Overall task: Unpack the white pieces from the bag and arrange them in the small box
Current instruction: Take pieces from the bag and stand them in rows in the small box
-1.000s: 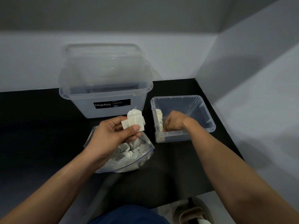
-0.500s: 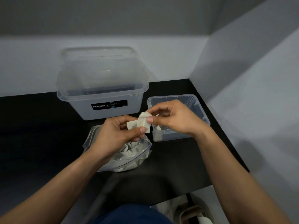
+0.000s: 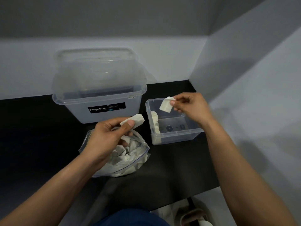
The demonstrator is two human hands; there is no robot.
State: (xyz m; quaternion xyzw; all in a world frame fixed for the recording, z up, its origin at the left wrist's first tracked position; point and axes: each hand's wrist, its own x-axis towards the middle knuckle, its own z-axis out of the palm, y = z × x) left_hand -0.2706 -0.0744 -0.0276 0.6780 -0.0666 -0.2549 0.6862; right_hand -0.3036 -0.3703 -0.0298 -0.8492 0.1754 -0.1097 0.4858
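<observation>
A clear plastic bag (image 3: 130,165) full of several white pieces lies on the black table. Above the bag, my left hand (image 3: 105,137) pinches one white piece (image 3: 136,121) between thumb and fingers. My right hand (image 3: 190,108) pinches another white piece (image 3: 166,105) over the small clear box (image 3: 177,136). Inside the box, a few white pieces (image 3: 155,123) stand in a row against its left wall. The remainder of the box floor is bare.
A large clear Megabox tub (image 3: 99,95), its lid leaning behind it, stands at the back of the black table (image 3: 40,136), left of the small box. Grey walls close in behind and to the right. The table's front edge is near my legs.
My right hand came out of the small box, took one white piece from my left hand, and carried it back over the box. My left hand keeps a piece.
</observation>
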